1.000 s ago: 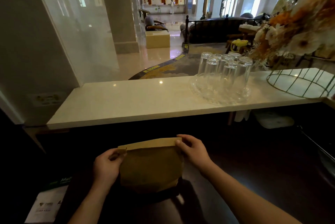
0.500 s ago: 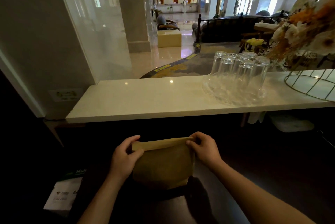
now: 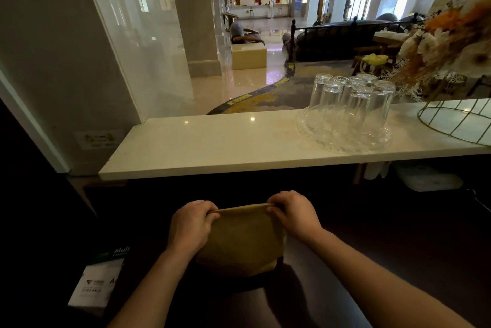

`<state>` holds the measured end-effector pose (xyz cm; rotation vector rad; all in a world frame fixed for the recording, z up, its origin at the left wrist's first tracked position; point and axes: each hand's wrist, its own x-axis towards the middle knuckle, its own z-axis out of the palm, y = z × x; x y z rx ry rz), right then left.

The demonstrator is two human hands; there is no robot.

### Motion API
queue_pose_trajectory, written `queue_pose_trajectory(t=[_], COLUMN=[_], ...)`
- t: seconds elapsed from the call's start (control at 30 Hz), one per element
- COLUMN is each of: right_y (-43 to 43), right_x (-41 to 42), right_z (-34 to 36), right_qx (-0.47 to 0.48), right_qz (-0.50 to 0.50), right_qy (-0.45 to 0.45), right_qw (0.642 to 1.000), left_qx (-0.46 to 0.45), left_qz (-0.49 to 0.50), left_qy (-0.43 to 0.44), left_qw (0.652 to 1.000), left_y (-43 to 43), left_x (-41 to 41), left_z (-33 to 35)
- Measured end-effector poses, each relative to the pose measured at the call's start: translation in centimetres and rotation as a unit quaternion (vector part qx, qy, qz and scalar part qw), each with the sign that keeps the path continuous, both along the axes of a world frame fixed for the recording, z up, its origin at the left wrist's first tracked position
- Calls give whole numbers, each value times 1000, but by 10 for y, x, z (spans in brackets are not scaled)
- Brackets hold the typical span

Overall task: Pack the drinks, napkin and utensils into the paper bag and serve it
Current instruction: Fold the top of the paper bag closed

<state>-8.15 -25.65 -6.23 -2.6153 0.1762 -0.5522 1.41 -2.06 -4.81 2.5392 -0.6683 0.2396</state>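
A brown paper bag stands on the dark lower counter in front of me, its top folded over into a narrow rolled edge. My left hand grips the left end of that folded top. My right hand grips the right end. Both hands have their fingers curled over the fold. What is inside the bag is hidden. No drinks, napkin or utensils show outside it.
A pale stone serving ledge runs above and beyond the bag. On its right stand several upturned glasses on a clear tray, then a wire basket under dried flowers. A white printed box lies at lower left.
The bag's top has been folded down further, from a flat flap to a thin rolled edge, and both hands have closed tighter over its ends. My view has shifted left and nearer.
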Motion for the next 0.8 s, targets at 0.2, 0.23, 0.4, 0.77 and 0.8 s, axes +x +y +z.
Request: queue_pose_trajectory(t=[0.2,0.23,0.4,0.77,0.8], right_y=[0,0,7,33,35], right_x=[1,1,4,23,23], right_z=[-1,-1,0,8,8], right_qx=[-22,-26,-77,-140,-146], right_qz=[-17,-16,17,102,108], right_qy=[3,5,13,3,3], right_qw=[1000,1000,997,985,983], left_qx=[91,101,96,125,130], left_qz=[-73,-85,-84,-99,-99], left_qy=[-74,-78,-66,-75,-74], left_qw=[990,988,990,984,984], left_y=[-25,-32,-47,-41,-41], left_x=[-6,-9,-12,-15,-13], left_z=[7,7,5,4,4])
